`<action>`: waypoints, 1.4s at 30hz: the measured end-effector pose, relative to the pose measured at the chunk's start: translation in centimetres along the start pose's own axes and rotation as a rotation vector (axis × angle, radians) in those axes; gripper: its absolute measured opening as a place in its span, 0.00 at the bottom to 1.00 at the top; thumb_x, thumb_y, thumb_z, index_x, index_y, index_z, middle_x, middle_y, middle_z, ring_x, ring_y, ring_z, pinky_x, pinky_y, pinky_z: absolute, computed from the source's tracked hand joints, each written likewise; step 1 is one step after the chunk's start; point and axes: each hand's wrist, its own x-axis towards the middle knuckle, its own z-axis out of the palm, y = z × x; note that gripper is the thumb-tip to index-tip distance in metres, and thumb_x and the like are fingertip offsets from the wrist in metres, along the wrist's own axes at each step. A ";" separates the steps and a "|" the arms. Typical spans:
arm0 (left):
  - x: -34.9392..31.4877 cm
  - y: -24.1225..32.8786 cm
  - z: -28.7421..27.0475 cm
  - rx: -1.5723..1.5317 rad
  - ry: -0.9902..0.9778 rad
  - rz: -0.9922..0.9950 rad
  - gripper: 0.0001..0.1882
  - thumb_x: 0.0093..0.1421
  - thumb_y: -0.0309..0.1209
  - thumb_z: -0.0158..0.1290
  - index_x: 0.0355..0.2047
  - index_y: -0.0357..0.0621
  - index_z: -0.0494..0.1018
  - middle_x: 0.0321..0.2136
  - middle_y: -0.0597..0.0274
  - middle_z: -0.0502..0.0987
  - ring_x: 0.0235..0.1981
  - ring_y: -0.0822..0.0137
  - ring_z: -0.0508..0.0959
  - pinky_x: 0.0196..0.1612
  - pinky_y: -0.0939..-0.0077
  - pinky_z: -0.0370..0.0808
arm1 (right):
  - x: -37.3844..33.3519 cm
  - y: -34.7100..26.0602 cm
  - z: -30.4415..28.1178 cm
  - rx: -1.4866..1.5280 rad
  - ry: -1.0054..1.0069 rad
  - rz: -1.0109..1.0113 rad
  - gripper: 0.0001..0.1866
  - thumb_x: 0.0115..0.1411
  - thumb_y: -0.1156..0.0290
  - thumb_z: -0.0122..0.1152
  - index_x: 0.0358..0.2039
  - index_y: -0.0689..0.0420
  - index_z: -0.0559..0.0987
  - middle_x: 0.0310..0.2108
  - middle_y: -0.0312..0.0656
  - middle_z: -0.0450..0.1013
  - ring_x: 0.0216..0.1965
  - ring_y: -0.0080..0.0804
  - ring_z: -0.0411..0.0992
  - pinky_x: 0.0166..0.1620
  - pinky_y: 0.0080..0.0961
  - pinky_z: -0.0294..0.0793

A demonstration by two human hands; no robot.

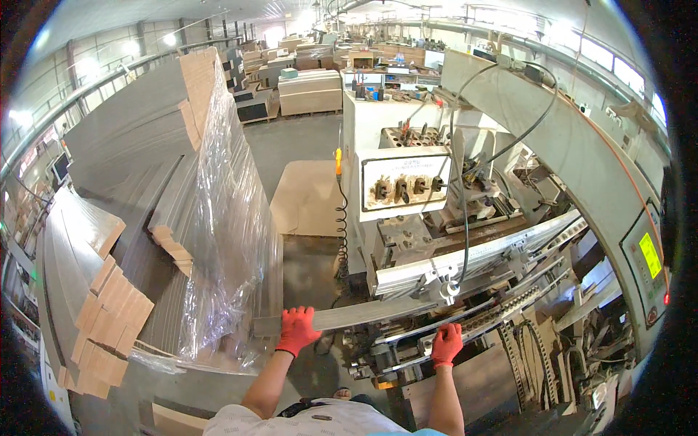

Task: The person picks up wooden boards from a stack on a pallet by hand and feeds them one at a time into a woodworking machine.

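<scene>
A narrow grey board (374,313) runs from the left into a large woodworking machine. My left hand (297,330), in a red glove, is closed round this board near its left end. My right hand (446,345), also gloved in red, lies at the machine's front rail (483,320). Its fingers are curled, and what they hold, if anything, is hidden. Above the board's right part, a metal clamp fitting (449,292) sits below the long aluminium fence (472,260).
Tall stacks of grey boards (123,182), partly wrapped in clear film (218,240), stand at left. A yellow-handled tool on a coiled hose (339,163) hangs beside the machine. Its control panel (648,254) is far right. A brown sheet (309,196) lies on the floor ahead.
</scene>
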 end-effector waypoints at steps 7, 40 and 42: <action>-0.2 -0.2 -0.2 -0.007 -0.008 0.019 0.27 0.42 0.49 0.65 0.38 0.47 0.74 0.34 0.54 0.77 0.37 0.51 0.78 0.40 0.51 0.68 | -0.2 0.1 -0.3 0.026 0.056 -0.073 0.06 0.51 0.80 0.59 0.29 0.55 0.75 0.32 0.43 0.70 0.35 0.47 0.71 0.37 0.37 0.72; -0.6 0.6 -1.6 -0.054 -0.130 -0.011 0.24 0.45 0.46 0.65 0.39 0.48 0.75 0.40 0.54 0.81 0.47 0.50 0.77 0.48 0.53 0.70 | -13.6 -9.0 -2.0 0.939 -0.417 0.400 0.09 0.65 0.71 0.60 0.44 0.59 0.80 0.38 0.29 0.75 0.40 0.16 0.69 0.44 0.18 0.70; -2.8 2.1 -2.4 -0.152 -0.069 0.010 0.22 0.45 0.44 0.66 0.37 0.47 0.75 0.37 0.53 0.80 0.43 0.48 0.78 0.45 0.52 0.72 | -14.9 -7.2 -1.1 0.936 -0.360 0.246 0.10 0.65 0.71 0.61 0.45 0.59 0.80 0.41 0.29 0.74 0.41 0.16 0.69 0.44 0.18 0.69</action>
